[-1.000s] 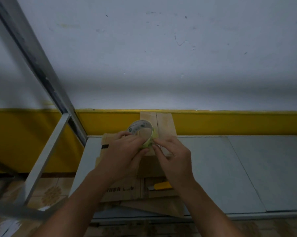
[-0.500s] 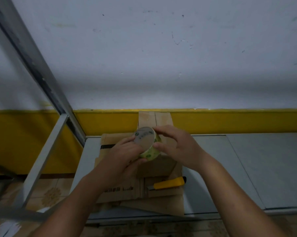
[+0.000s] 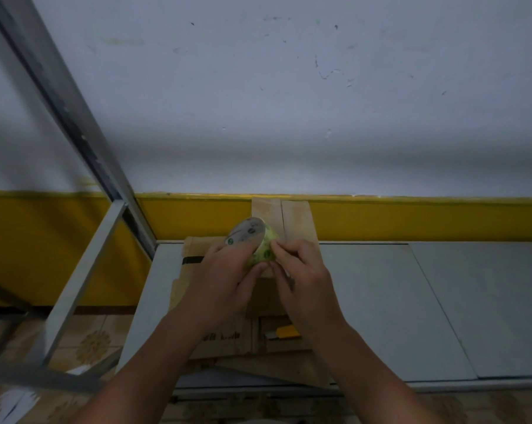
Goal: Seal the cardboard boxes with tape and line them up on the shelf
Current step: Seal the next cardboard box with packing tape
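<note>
1. Head view: fingers of the left hand (image 3: pixel 221 283) curl round the tape roll (image 3: pixel 252 240), held tilted over the cardboard box (image 3: pixel 295 221).
2. Fingertips of the right hand (image 3: pixel 304 286) pinch the roll's rim.
3. The box lies on the grey shelf (image 3: pixel 411 301), a yellow utility knife (image 3: pixel 284 332) resting on it.

We look down at a grey shelf (image 3: pixel 396 301) by a white wall (image 3: pixel 289 102) with a yellow stripe (image 3: pixel 411 218). A brown cardboard box (image 3: pixel 221 341) lies on the shelf. Two of its flaps (image 3: pixel 296 218) stand up at the back. Our left grip (image 3: pixel 225 286) holds a roll of tape (image 3: pixel 252 240) above the box, tilted. Our right grip (image 3: pixel 304 280) pinches the side of the roll with its fingertips (image 3: pixel 277 249). A yellow knife (image 3: pixel 284 332) lies on the box, partly hidden by our right wrist. A metal post (image 3: pixel 75 96) slants up on the left.
</note>
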`<state>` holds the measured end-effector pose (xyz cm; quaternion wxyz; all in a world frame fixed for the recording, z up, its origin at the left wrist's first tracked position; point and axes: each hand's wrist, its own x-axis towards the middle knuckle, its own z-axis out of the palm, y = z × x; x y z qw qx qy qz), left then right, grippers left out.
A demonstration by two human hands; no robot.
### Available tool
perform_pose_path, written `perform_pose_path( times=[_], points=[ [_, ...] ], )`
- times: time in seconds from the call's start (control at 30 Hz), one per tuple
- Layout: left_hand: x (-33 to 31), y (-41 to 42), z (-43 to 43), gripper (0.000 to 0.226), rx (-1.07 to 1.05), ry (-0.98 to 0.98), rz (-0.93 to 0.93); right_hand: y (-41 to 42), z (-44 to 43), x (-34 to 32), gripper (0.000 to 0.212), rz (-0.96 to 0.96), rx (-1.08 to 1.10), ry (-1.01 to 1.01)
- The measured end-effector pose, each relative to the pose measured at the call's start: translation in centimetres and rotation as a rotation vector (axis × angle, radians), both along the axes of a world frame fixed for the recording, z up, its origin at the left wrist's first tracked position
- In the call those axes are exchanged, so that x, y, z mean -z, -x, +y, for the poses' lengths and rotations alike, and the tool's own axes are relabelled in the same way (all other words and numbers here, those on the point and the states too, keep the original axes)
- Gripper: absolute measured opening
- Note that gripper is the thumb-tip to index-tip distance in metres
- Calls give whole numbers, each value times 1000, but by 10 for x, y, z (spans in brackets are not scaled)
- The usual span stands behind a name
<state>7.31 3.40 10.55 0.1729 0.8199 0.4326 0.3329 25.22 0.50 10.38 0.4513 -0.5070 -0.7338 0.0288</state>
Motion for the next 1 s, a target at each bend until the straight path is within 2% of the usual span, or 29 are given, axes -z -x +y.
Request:
perform_pose_path(
  times=[0.17, 0.33, 0.67, 1.0],
  points=[
    [0, -5, -1, 20, -8, 40, 2, -2, 2, 4, 32, 23, -4, 1],
    [-2, -7, -2, 20, -21, 6, 54, -11, 9, -4, 24, 144, 10, 170],
    [2, -11, -3, 24, -79, -49, 86, -17, 6, -14, 32, 399, 32, 391],
    [5, -12, -3, 23, -76, -83, 95, -21, 12, -11, 31, 508, 35, 496]
  ],
)
